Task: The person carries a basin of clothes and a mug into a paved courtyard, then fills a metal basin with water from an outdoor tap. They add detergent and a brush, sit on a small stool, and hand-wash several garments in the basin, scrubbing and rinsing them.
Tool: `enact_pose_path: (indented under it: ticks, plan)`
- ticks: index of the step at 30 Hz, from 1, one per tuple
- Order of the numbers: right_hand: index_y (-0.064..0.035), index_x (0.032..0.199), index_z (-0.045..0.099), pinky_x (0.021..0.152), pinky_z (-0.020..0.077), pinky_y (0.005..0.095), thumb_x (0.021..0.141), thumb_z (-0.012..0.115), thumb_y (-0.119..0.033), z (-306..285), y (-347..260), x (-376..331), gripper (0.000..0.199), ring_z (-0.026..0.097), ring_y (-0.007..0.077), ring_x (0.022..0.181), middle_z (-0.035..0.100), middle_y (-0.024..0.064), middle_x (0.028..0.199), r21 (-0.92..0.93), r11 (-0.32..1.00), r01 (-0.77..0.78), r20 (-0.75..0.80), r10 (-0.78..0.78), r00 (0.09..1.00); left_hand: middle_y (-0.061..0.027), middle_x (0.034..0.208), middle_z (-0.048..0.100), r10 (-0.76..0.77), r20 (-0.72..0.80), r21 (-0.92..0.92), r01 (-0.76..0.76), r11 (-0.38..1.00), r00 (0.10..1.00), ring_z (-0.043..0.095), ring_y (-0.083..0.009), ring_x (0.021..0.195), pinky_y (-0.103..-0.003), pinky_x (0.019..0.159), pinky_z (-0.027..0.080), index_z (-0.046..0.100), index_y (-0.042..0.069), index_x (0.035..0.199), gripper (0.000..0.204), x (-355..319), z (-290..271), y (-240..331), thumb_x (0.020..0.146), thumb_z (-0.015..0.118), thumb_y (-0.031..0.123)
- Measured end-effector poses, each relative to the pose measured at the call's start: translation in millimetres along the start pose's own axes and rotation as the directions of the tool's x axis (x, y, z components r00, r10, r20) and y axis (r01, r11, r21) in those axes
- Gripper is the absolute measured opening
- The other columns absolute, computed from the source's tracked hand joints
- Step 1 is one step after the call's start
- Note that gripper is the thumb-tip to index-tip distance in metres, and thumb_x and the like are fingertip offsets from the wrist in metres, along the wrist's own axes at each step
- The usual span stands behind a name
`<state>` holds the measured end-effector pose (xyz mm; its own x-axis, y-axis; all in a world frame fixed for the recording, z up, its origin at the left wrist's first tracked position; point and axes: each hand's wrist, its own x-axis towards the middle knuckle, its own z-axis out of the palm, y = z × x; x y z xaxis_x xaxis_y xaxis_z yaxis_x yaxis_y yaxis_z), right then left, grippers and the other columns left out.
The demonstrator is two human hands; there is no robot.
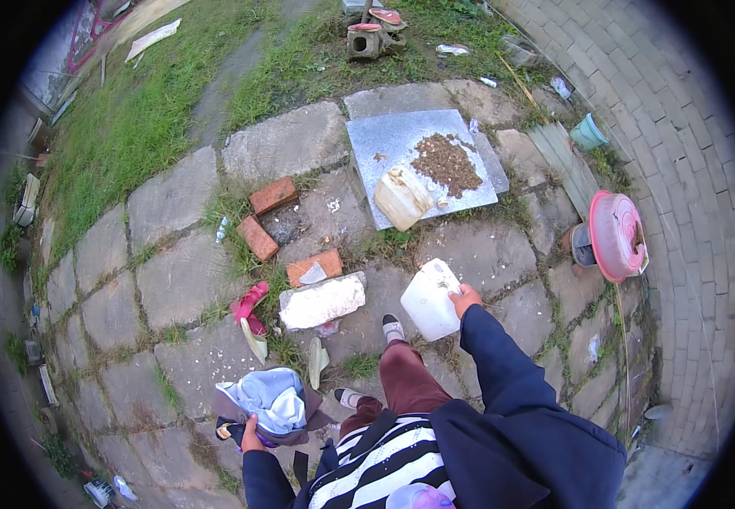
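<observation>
My right hand [467, 300] is closed on the right edge of a white, boxy plastic container [431, 303], held over the paving in front of me. At the lower left, my left hand [252, 436] grips the near side of a bundle of cloth [276, 399], pale blue inside with a dark brown outer edge. Whether that bundle is a hat or a bag I cannot tell. Beyond the white container, a yellowed plastic container [401, 199] lies on a grey metal sheet [378, 136], near a heap of brown crumbly matter [447, 165].
Red bricks [273, 196] and a white block [322, 303] lie left of centre. Beside them are pink footwear [251, 304] and a pale shoe or insole [317, 362]. A pink basin [616, 235] stands at right, with a green bucket [588, 133] beyond. Grass [143, 144] borders the stone slabs.
</observation>
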<state>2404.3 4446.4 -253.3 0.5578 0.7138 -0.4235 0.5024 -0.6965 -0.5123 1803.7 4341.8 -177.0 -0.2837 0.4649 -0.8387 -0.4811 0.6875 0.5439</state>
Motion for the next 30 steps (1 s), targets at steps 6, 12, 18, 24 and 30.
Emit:
enact_pose_path:
  ticks: [6,12,18,24,30]
  plan:
    - [-0.0030,0.099,0.063,0.075,0.0482,0.0351,0.080,0.067,-0.019,-102.0,-40.1,114.2,0.025,0.065,0.0241,0.081,0.068,0.0141,0.088,0.032,0.990,0.138,-0.219,-0.127,0.967,-0.0185,0.123,0.056,0.000,-0.042,-0.072,-0.003,0.997,0.999,0.057,-0.0315,0.109,-0.042,0.095,0.044,0.047,-0.007,0.126,0.060,20.4,18.4,-4.3,0.082,0.064,0.031]
    - [-0.0030,0.103,0.062,0.078,0.0478,0.0344,0.082,0.065,-0.016,-116.8,-109.6,286.5,0.025,0.065,0.0237,0.084,0.068,0.0131,0.090,0.179,0.944,0.279,-0.121,-0.260,0.958,-0.0190,0.125,0.055,0.018,-0.306,-0.040,-0.032,0.999,0.952,0.054,-0.0323,0.114,-0.042,0.099,0.041,0.047,-0.006,0.128,0.064,-8.7,73.7,-15.5,0.081,0.064,0.034]
    - [-0.0037,0.103,0.063,0.074,0.0475,0.0338,0.085,0.064,-0.017,-77.3,-179.1,431.3,0.023,0.064,0.0203,0.079,0.068,0.0116,0.088,0.288,0.898,0.332,-0.154,-0.298,0.942,-0.0169,0.126,0.055,0.026,-0.465,-0.066,-0.063,0.996,0.885,0.053,-0.0305,0.115,-0.040,0.101,0.039,0.049,-0.004,0.127,0.060,-48.4,133.9,-12.9,0.081,0.065,0.032]
    - [-0.0026,0.105,0.061,0.078,0.0472,0.0412,0.084,0.062,-0.022,-21.4,-231.2,527.4,0.028,0.063,0.0363,0.089,0.066,0.0204,0.093,0.067,0.946,0.316,-0.089,-0.310,0.947,-0.0137,0.124,0.057,0.007,-0.525,-0.148,-0.099,0.984,0.851,0.054,-0.0277,0.114,-0.039,0.100,0.039,0.050,-0.003,0.125,0.053,-78.6,188.6,-20.2,0.084,0.064,0.027]
    - [-0.0006,0.113,0.058,0.084,0.0455,0.0454,0.083,0.059,-0.016,17.8,-266.1,534.8,0.035,0.060,0.0404,0.095,0.064,0.0241,0.099,-0.111,0.859,0.501,-0.095,-0.511,0.855,-0.0112,0.118,0.060,0.000,-0.618,-0.145,-0.114,0.983,0.786,0.055,-0.0245,0.111,-0.037,0.099,0.039,0.053,-0.001,0.121,0.046,-100.4,224.4,-27.4,0.084,0.065,0.023]
